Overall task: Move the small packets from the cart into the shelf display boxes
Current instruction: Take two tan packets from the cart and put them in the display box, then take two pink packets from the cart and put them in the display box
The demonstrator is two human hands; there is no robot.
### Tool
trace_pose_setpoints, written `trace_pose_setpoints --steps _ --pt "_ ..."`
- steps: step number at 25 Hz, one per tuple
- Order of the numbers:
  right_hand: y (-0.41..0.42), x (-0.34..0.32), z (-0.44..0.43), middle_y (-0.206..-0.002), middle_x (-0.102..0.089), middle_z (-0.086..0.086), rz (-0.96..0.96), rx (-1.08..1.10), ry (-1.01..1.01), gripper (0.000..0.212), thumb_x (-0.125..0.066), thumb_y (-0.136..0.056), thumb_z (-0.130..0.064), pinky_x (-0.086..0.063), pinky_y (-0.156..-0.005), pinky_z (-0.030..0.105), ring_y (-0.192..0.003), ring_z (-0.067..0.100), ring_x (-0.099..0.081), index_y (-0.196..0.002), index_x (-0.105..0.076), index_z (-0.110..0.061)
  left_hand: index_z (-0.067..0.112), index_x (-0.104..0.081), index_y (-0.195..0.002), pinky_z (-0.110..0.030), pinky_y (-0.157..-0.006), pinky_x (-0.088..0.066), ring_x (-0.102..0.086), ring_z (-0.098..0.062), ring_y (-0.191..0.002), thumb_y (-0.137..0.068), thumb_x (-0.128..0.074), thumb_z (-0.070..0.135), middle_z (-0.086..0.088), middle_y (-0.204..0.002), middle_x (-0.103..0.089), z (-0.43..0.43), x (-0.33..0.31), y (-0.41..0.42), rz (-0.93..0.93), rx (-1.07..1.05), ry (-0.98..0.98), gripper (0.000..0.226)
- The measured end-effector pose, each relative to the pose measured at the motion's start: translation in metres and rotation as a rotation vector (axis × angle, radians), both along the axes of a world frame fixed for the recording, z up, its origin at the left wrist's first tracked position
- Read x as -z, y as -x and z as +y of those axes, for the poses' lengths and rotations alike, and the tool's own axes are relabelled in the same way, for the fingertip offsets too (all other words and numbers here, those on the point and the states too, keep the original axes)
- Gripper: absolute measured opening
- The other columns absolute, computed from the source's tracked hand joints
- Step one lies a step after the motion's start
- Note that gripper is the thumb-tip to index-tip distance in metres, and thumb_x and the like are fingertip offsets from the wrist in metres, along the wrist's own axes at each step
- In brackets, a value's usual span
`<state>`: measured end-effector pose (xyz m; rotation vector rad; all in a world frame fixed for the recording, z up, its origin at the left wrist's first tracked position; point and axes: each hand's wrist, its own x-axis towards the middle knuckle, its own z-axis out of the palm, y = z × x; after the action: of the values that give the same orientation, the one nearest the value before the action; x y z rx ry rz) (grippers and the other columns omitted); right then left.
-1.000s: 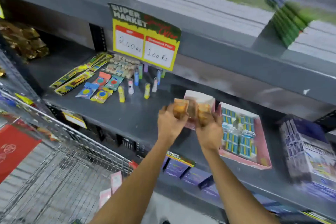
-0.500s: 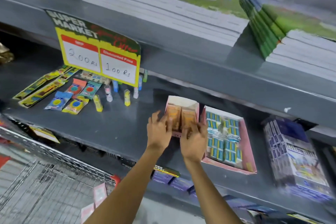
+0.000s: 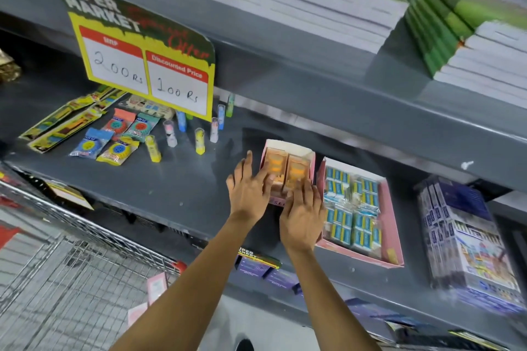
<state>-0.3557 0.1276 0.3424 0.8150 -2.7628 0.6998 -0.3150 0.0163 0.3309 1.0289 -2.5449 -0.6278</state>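
Fingers of the left hand lie flat and loosely spread, tips resting on the near end of the left orange packet; they pinch nothing. Fingers of the right hand are likewise extended and close together, tips on the near end of the right orange packet; no grasp here either. The 2 packets sit side by side, touching, inside the small pink display box on the middle shelf. Their long axes run away from the person, toward the back of the shelf, in line with both forearms. Both packets lie directly ahead of the fingertips, so the likely next move is a short push forward or a press down to seat them, 1 hand per packet, neither hand nearer than the other. The box's near wall is hidden under the palms, so I cannot tell whether the packets are fully seated. Just right of this box, nearly touching, is a larger pink display box filled with blue packets. The wire cart stands lower left, well apart from the hands; pink packets show at its near corner, presumably stock not yet moved. A price sign hangs above the loose items at left.
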Motion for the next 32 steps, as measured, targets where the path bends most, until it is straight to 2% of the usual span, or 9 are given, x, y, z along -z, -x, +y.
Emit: trace_pose_setpoints --steps 4,8,14,17,19,22,27,30,32 --pt "-0.006 0.001 -0.002 -0.144 -0.043 0.014 -0.029 0.016 0.051 0.047 -0.039 -0.096 -0.031 -0.026 -0.111 0.051 -0.135 0.033 -0.034 -0.139 -0.037 -0.011 0.035 -0.026 -0.143 -0.051 -0.11 -0.021 -0.013 -0.028 -0.144 -0.098 -0.029 0.04 -0.009 -0.159 -0.009 0.004 -0.006 -0.009 0.075 0.004 -0.021 0.045" --pt "-0.028 -0.008 -0.024 -0.15 -0.036 0.008 -0.039 -0.119 0.185 0.064 -0.022 -0.091 -0.052 -0.021 -0.113 0.045 -0.139 0.025 -0.029 -0.143 -0.028 -0.015 0.029 -0.033 -0.141 -0.049 -0.103 -0.031 -0.022 -0.028 -0.143 -0.097 -0.037 0.036 -0.011 -0.156 -0.023 -0.022 -0.02 -0.046 0.263 -0.068 0.054 0.045" --pt "-0.135 -0.014 -0.109 -0.147 -0.039 0.01 -0.097 -0.565 0.234 0.059 -0.035 -0.091 -0.047 -0.028 -0.109 0.042 -0.137 0.026 -0.034 -0.139 -0.035 -0.012 0.029 -0.034 -0.14 -0.05 -0.109 -0.027 -0.025 -0.026 -0.142 -0.096 -0.028 0.042 -0.009 -0.155 -0.026 -0.083 0.0 -0.2 0.307 -0.607 0.012 0.046" --pt "-0.208 0.013 -0.131 -0.146 -0.042 0.011 -0.183 -0.825 0.186 0.055 -0.046 -0.091 -0.038 -0.03 -0.109 0.041 -0.135 0.026 -0.037 -0.138 -0.038 -0.011 0.03 -0.035 -0.14 -0.05 -0.113 -0.023 -0.024 -0.026 -0.142 -0.099 -0.03 0.041 -0.007 -0.155 -0.028 -0.074 0.044 -0.286 0.249 -0.858 -0.061 0.043" --pt "-0.253 0.049 -0.137 -0.147 -0.04 0.007 -0.311 -0.927 0.122 0.055 -0.045 -0.091 -0.04 -0.024 -0.112 0.036 -0.137 0.021 -0.033 -0.14 -0.036 -0.014 0.028 -0.034 -0.14 -0.05 -0.114 -0.021 -0.024 -0.027 -0.142 -0.097 -0.029 0.042 -0.007 -0.154 -0.029 -0.06 0.086 -0.327 0.185 -0.975 -0.135 0.046" --pt "-0.292 0.135 -0.145 -0.147 -0.041 0.006 -0.429 -0.908 0.001 0.052 -0.045 -0.093 -0.037 -0.019 -0.112 0.03 -0.137 0.02 -0.032 -0.139 -0.036 -0.015 0.028 -0.03 -0.142 -0.051 -0.114 -0.02 -0.02 -0.027 -0.143 -0.097 -0.037 0.04 -0.009 -0.155 -0.026 -0.041 0.168 -0.348 0.065 -1.062 -0.342 0.047" --pt "-0.288 0.264 -0.143 -0.149 -0.036 0.012 -0.477 -0.665 -0.329 0.051 -0.048 -0.094 -0.028 -0.022 -0.113 0.038 -0.138 0.023 -0.03 -0.14 -0.034 -0.011 0.027 -0.022 -0.145 -0.046 -0.108 -0.029 -0.031 -0.03 -0.137 -0.095 -0.042 0.034 -0.012 -0.154 -0.026 0.002 0.286 -0.322 -0.185 -0.915 -0.615 0.055" --pt "-0.285 0.305 -0.134 -0.149 -0.036 0.013 -0.474 -0.525 -0.419 0.05 -0.046 -0.095 -0.028 -0.019 -0.114 0.037 -0.139 0.024 -0.028 -0.14 -0.034 -0.01 0.022 -0.032 -0.142 -0.046 -0.099 -0.041 -0.047 -0.036 -0.119 -0.092 -0.046 0.025 -0.019 -0.138 -0.041 0.02 0.321 -0.307 -0.176 -1.011 -0.801 0.052" --pt "-0.284 0.318 -0.133 -0.149 -0.036 0.013 -0.475 -0.463 -0.484 0.048 -0.045 -0.095 -0.026 -0.023 -0.112 0.038 -0.139 0.026 -0.028 -0.14 -0.034 -0.011 0.015 -0.043 -0.132 -0.043 -0.09 -0.045 -0.051 -0.039 -0.109 -0.088 -0.05 0.02 -0.02 -0.127 -0.046 0.024 0.327 -0.301 -0.098 -1.084 -0.821 0.045"
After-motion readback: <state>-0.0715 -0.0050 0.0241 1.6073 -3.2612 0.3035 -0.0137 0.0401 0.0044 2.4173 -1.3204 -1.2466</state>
